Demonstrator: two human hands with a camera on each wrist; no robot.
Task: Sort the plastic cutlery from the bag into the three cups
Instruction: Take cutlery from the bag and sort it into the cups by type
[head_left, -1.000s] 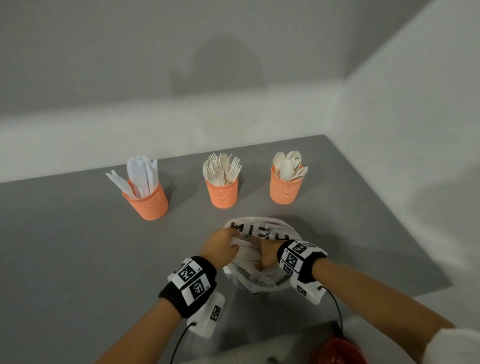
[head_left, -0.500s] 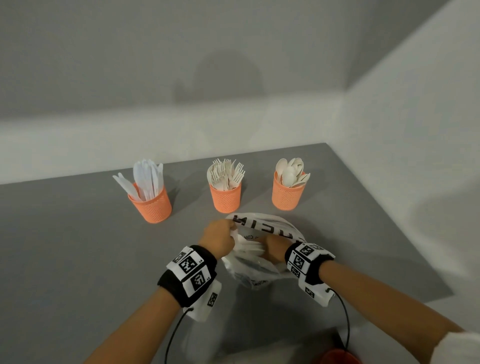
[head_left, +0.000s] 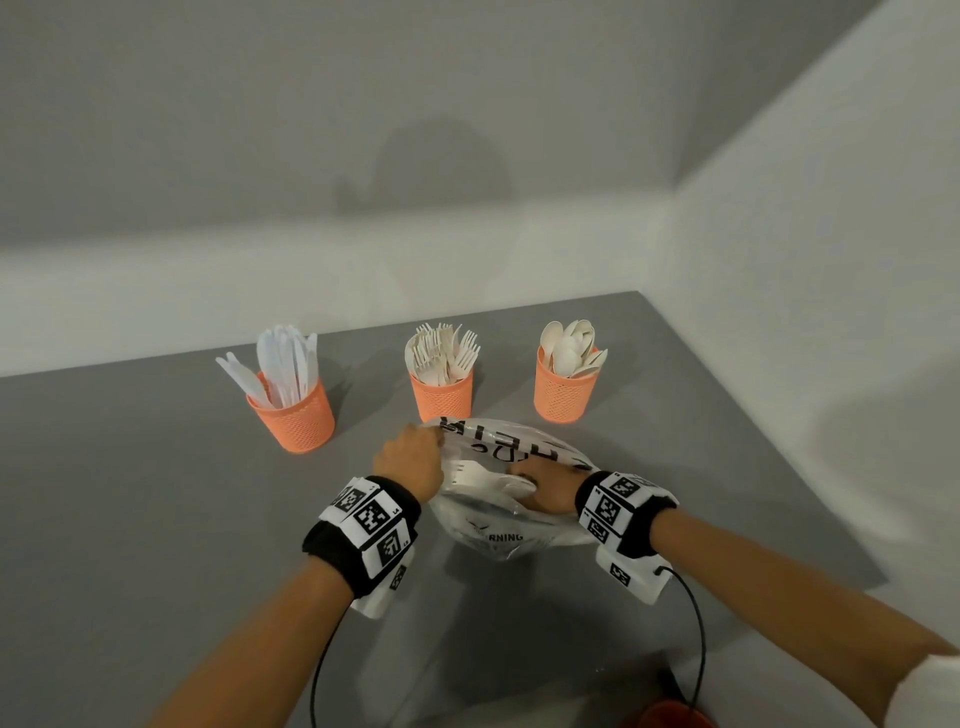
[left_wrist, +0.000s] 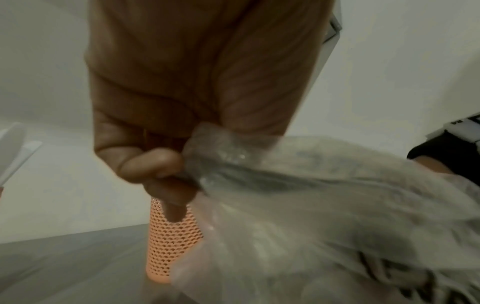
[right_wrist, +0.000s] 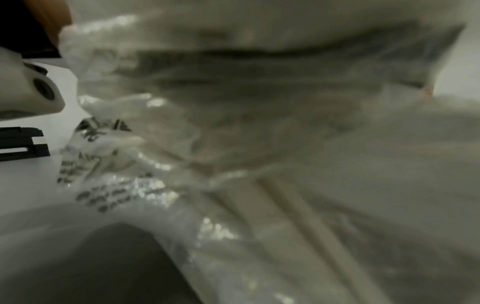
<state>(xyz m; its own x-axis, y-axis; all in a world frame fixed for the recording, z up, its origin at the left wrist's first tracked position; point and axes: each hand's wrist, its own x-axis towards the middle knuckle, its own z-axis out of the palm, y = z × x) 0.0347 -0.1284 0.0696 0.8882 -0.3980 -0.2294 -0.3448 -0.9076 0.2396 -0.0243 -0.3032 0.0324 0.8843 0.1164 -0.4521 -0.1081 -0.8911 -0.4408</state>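
Three orange mesh cups stand in a row: knives (head_left: 293, 410) on the left, forks (head_left: 441, 397) in the middle, spoons (head_left: 566, 389) on the right. In front of them is a clear printed plastic bag (head_left: 498, 530). My left hand (head_left: 410, 460) grips the bag's bunched left edge, with fingers curled on the plastic (left_wrist: 166, 170). My right hand (head_left: 545, 491) is inside the bag, fingers closed on white cutlery (head_left: 488, 478). The right wrist view shows only blurred bag film (right_wrist: 259, 102) and pale handles (right_wrist: 298, 216); the fingers are hidden.
The grey table (head_left: 130, 519) ends at white walls behind and to the right of the cups. A red object (head_left: 670, 714) sits at the near edge, under my right forearm. An orange cup (left_wrist: 171, 246) shows just past my left fingers.
Both hands have moved with the bag a little toward the cups. The bag's mouth is stretched wider between them, and my right hand sits deeper inside.
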